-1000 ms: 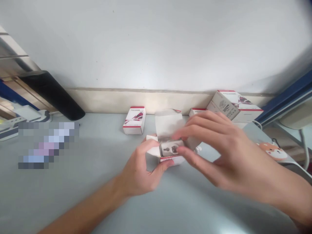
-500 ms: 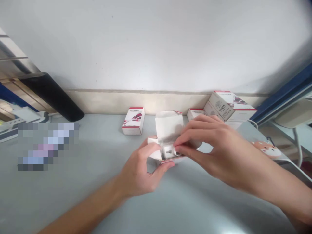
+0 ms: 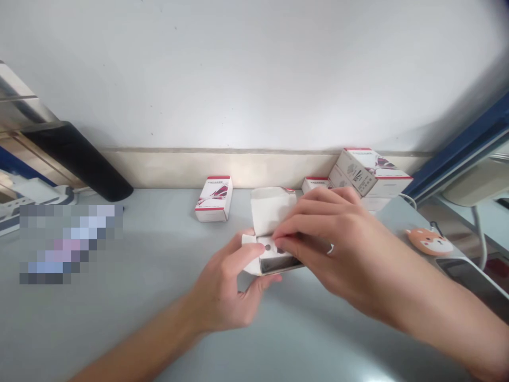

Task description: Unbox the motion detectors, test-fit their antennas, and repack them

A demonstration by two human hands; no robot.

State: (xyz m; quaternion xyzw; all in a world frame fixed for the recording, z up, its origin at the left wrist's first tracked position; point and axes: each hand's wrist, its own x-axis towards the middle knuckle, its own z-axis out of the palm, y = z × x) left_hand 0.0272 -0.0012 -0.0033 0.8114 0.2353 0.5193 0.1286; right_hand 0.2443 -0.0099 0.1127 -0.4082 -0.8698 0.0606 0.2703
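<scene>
Right, so the left hand (image 3: 228, 281) grips the open box (image 3: 264, 228) mid-table, thumb under the front, index finger over its left side, and the right hand (image 3: 338, 239) comes in with thumb and index tips together at the white insert (image 3: 267, 253); whether they grip it, I can't tell! Lid (image 3: 271, 204) up, a dark gap along the front. Grey tabletop (image 3: 178, 350) runs wide to the left and front; the wall (image 3: 254, 79) bounds the back. Traffic now: one carton (image 3: 213, 199) back left, a stack of cartons (image 3: 369, 175) back right, a smaller carton (image 3: 315, 184) part-hidden behind the right knuckles. Beside that forearm, an orange animal-faced object (image 3: 429, 242); far left, a black cylinder (image 3: 79, 159) leans.
</scene>
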